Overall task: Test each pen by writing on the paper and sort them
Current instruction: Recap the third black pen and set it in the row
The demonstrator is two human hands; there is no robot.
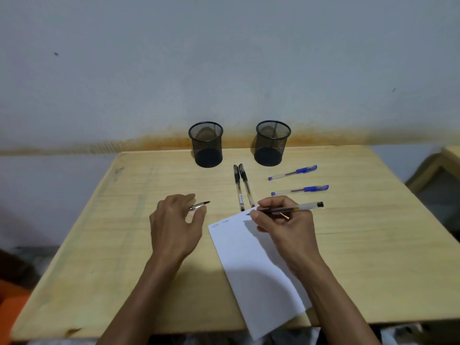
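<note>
My right hand (281, 220) grips a clear pen (303, 207) with a black end, its tip resting on the top edge of the white paper (254, 265). Two faint scribbles sit near the paper's upper left. My left hand (174, 220) holds a black pen cap (200, 206) just above the table. Two capped black pens (242, 186) lie side by side beyond the paper. Two blue pens (292, 173) (300, 190) lie to their right.
Two black mesh pen cups (206, 145) (272, 143) stand at the back of the wooden table (124, 245), near the wall. The paper's lower corner overhangs the table's front edge. Another wooden piece (445, 158) shows at far right.
</note>
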